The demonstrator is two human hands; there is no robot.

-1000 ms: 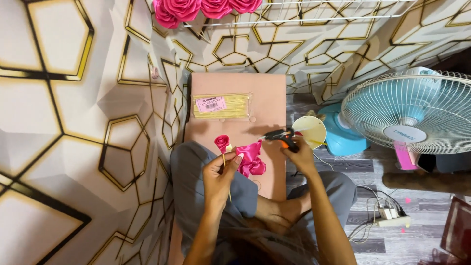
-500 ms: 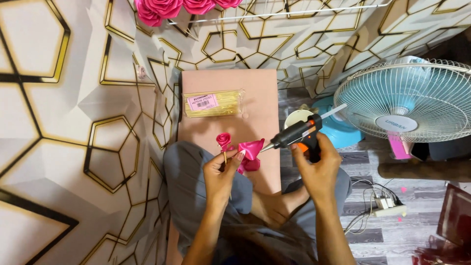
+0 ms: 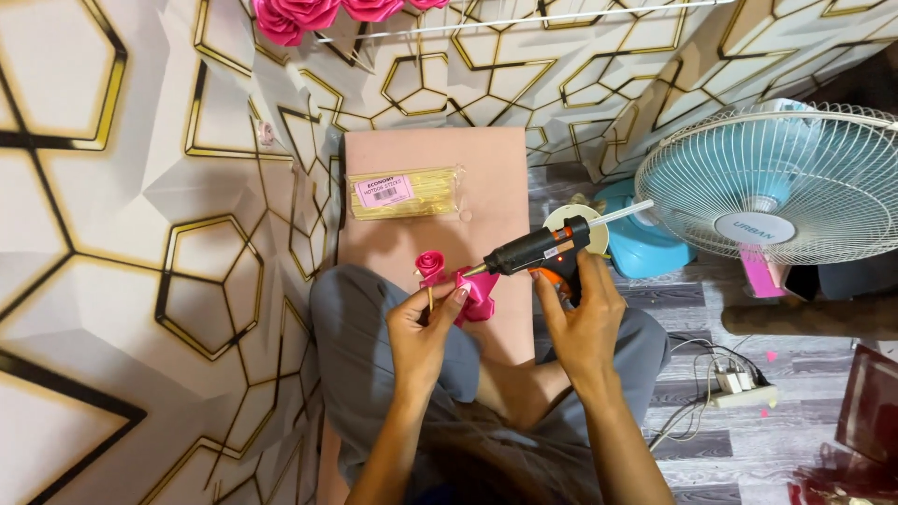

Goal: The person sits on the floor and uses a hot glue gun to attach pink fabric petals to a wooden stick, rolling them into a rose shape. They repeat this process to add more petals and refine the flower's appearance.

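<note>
Nearest to us, seated with knees up in grey trousers, our left hand (image 3: 426, 323) pinches a thin stick between thumb and fingers, closed firmly around it, with a small pink ribbon rose (image 3: 430, 263) at its top and a loose tail of pink ribbon (image 3: 477, 292) hanging just beside it. Our right hand (image 3: 578, 313) is wrapped tight around the handle of a black and orange glue gun (image 3: 538, 251), whose nozzle touches or nearly touches the ribbon. We judge this to be the gluing step: the next move calls for a small, steady dab and careful fingers near the hot tip. Beyond lies a pink board (image 3: 486, 168) carrying a clear packet of sticks (image 3: 404, 192). Farther right stands a pale blue fan (image 3: 776, 182); more pink roses (image 3: 299, 13) sit at the top.
</note>
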